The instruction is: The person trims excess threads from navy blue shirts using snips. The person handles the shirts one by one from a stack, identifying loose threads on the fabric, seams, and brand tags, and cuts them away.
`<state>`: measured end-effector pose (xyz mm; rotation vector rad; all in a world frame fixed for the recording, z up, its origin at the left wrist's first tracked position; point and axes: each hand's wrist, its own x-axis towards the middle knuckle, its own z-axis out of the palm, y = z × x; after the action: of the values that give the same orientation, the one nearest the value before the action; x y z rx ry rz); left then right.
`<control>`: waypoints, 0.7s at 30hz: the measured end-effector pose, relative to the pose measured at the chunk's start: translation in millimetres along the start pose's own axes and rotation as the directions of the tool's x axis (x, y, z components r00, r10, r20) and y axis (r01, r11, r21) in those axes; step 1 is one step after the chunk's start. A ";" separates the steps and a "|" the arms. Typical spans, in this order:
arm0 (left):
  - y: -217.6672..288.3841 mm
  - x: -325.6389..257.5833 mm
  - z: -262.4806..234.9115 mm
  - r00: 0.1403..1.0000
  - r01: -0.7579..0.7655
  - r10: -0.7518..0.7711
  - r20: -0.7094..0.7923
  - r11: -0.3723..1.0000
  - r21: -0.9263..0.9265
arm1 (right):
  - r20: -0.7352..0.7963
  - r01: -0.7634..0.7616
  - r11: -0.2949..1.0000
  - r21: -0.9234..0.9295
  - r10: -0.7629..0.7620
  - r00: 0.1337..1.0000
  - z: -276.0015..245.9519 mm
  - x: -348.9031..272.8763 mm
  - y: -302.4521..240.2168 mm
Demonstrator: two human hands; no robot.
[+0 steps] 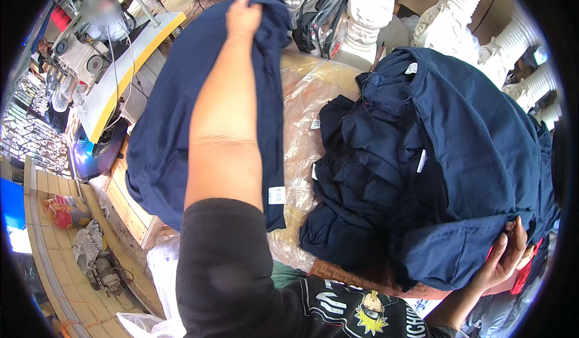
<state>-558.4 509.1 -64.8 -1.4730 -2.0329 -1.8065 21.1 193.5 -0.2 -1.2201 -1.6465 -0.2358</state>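
Note:
My left arm reaches far across a navy garment (172, 105) spread on the left. Up at its far corner, my left hand (243, 17) is closed on the bunched cloth. A white barcode label (276, 195) shows at this garment's near right edge. To the right lies a heap of navy garments (362, 157), crumpled in the middle, with several small white tags. A broader navy piece (482, 139) covers the heap's right side. At its near right edge my right hand (506, 253) pinches the cloth between thumb and fingers.
Clear plastic sheeting (300, 145) shows between the garments. White ornate columns (371, 12) stand behind, beside a black bag in clear plastic (325, 18). A sewing machine (81, 57) sits on a yellow-edged table (129, 66) at the far left. White plastic (163, 277) hangs near my left arm.

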 end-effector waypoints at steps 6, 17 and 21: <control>23.8 -86.3 16.7 0.774 0.069 -0.339 0.535 0.885 0.460 | 0.042 0.002 0.994 0.106 -0.006 0.999 5.2 4.3 -0.5; 40.6 -326.6 -181.2 0.705 -0.195 -0.388 0.594 0.699 0.688 | 0.048 -0.078 0.947 0.310 0.066 0.997 10.7 16.1 -23.5; 34.6 -306.5 -197.8 0.630 -0.186 -0.424 0.651 0.731 0.656 | -0.068 0.126 0.974 0.186 -0.115 0.991 -33.4 21.3 -29.0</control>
<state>-472.3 165.0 -156.5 -2.0095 -2.7385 -0.1611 19.2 170.8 43.2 -0.9632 -1.6551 -0.1820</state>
